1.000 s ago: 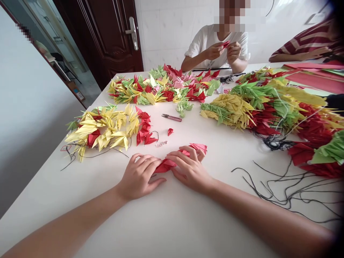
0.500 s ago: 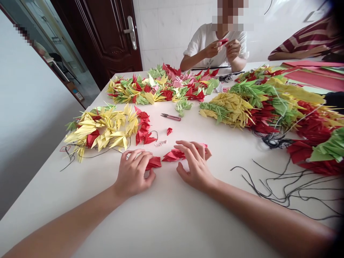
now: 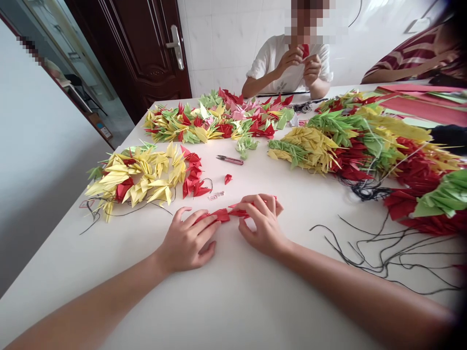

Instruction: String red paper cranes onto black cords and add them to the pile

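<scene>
A short row of red folded paper pieces (image 3: 222, 215) lies on the white table in front of me. My left hand (image 3: 188, 241) rests over its left end, fingers stretched out across the paper and thumb apart. My right hand (image 3: 265, 227) is curled over the red folded paper (image 3: 238, 213) at the other end, its fingers bent down onto it; part of that paper is hidden beneath them. The two sections nearly meet between my hands. Just beyond sit one small red folded piece (image 3: 228, 179) and a pair of thread snips (image 3: 229, 160).
Yellow folded paper strands (image 3: 153, 175) with black thread lie left, beside a red strand (image 3: 193, 175). Mixed-colour garlands (image 3: 211, 124) spread across the back. More garlands (image 3: 317, 146) and loose black cords (image 3: 379, 262) lie right. A person in white (image 3: 288, 63) folds red paper opposite.
My left hand has shifted right and its fingers have straightened, moving the left red paper toward the right section. My right hand's fingers have lowered and curled more. The view shifted slightly.
</scene>
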{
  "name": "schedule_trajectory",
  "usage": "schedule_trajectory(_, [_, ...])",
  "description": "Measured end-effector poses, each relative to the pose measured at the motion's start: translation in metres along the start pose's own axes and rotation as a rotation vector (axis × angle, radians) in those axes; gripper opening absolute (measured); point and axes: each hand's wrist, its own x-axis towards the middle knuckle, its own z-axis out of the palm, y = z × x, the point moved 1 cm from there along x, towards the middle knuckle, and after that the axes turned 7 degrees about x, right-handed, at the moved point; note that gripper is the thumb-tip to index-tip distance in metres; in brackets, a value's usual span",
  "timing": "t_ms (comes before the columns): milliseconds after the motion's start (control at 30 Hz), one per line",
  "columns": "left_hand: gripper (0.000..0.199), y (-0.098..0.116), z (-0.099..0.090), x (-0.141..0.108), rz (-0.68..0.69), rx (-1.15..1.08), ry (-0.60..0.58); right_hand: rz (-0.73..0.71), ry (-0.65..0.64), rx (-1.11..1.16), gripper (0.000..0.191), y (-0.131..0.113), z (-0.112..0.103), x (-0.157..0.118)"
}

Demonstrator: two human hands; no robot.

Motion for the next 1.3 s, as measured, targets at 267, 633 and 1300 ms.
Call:
schedule_trajectory(267, [0.01, 0.0012, -0.0048, 0.0016, -0.113, 0.073, 0.134, 0.069, -0.033, -0.17, 0.027, 0.0033, 0.0035, -0.0001])
schedule_trajectory(633, [0.023, 0.0046, -0.0077, 0.002, -0.025, 0.148, 0.126, -0.09, -0.141, -0.091, 0.025, 0.0035, 0.0038, -0.002])
schedule_trajectory(1300, [0.02, 0.0065, -0.0055, 0.001, 0.018, 0.121, 0.048, -0.103, -0.069, -0.201, 0.026, -0.0014, 0.0017, -0.0024])
